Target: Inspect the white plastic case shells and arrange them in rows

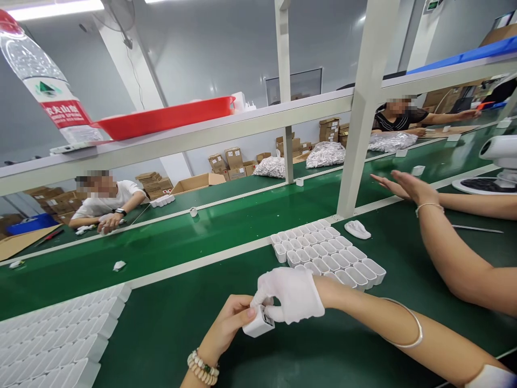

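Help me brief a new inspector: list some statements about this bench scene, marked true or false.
1. The left hand and right hand both touch one white housing. True.
2. The left hand wears a glove. False: it is bare.
3. The right hand wears a white glove. True.
4. A bottle stands by a red tray on the raised shelf. True.
5. The open containers beyond the right hand are black. False: they are white.

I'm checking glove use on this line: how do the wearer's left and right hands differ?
The left hand is bare; the right hand wears a white glove. The left hand has a beaded bracelet at its wrist, the right hand a slim bangle farther up its arm. Both hands have fingers at the same white case.
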The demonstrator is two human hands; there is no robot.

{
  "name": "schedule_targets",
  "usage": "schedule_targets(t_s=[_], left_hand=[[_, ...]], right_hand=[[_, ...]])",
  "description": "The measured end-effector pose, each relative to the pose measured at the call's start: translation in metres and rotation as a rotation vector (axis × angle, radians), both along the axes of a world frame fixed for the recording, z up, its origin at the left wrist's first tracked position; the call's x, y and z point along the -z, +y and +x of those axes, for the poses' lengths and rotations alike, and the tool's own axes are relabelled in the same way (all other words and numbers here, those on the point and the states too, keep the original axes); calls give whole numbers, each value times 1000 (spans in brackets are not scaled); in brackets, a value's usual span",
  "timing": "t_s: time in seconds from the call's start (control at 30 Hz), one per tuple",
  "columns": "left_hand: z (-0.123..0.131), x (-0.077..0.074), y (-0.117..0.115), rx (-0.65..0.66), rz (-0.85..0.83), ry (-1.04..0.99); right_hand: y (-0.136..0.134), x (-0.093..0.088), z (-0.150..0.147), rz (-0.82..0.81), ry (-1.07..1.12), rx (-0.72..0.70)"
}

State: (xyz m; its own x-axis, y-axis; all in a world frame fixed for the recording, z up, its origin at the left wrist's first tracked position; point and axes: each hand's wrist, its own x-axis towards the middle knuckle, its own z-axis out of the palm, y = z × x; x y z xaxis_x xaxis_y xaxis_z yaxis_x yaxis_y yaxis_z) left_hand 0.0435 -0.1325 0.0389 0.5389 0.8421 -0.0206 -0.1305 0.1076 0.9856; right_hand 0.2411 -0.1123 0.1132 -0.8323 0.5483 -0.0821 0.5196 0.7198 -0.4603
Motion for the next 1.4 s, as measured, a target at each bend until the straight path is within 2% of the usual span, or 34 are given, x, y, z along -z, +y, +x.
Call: schedule_targets(t_s=[0.13, 0.23, 0.3, 0.4, 0.47, 0.53, 0.6, 0.67, 0.7, 0.77, 0.87, 0.93, 1.0, 1.07, 1.13, 1.2, 1.27, 1.33, 1.4], left_hand=[[1, 11, 4, -21, -15, -8], [-5, 14, 3, -84, -28, -52], [-14, 13, 3, -141, -27, -91], [-32, 10, 8, -238, -9, -121], [-44, 10, 16, -314, 13, -117], [-54, 13, 28, -403, 39, -99], [-62, 18, 40, -485, 68, -59], [-66, 25, 51, -542, 95, 3], [-66, 28, 56, -558, 108, 39], [-61, 34, 69, -569, 135, 110], [-44, 39, 97, -554, 182, 192], [-27, 37, 124, -532, 220, 228], [-8, 32, 154, -508, 266, 258], [12, 28, 183, -495, 313, 286], [31, 27, 208, -496, 361, 307], [47, 29, 225, -506, 407, 328], [55, 33, 231, -529, 455, 361], [55, 37, 223, -567, 512, 412], [50, 40, 202, -578, 577, 483]], right_hand=[[-12, -7, -14, 304, -244, -13], [-10, -2, -13, 334, -195, -16], [-5, 6, -7, 313, 70, 20], [-3, 22, -6, 232, 631, 113], [-10, 38, -15, 143, 826, 217], [-20, 56, -31, 44, 843, 270], [-24, 74, -44, -49, 753, 187], [-14, 86, -40, -80, 716, 112], [-4, 90, -28, -79, 733, 126], [23, 92, 20, -39, 817, 249], [72, 83, 131, 29, 887, 433], [102, 70, 205, 85, 900, 533], [128, 55, 264, 150, 889, 615], [145, 43, 301, 220, 842, 664], [152, 35, 317, 277, 778, 670], [151, 32, 312, 308, 697, 620], [149, 34, 288, 311, 606, 511], [146, 41, 242, 296, 517, 358], [138, 57, 178, 279, 446, 182]])
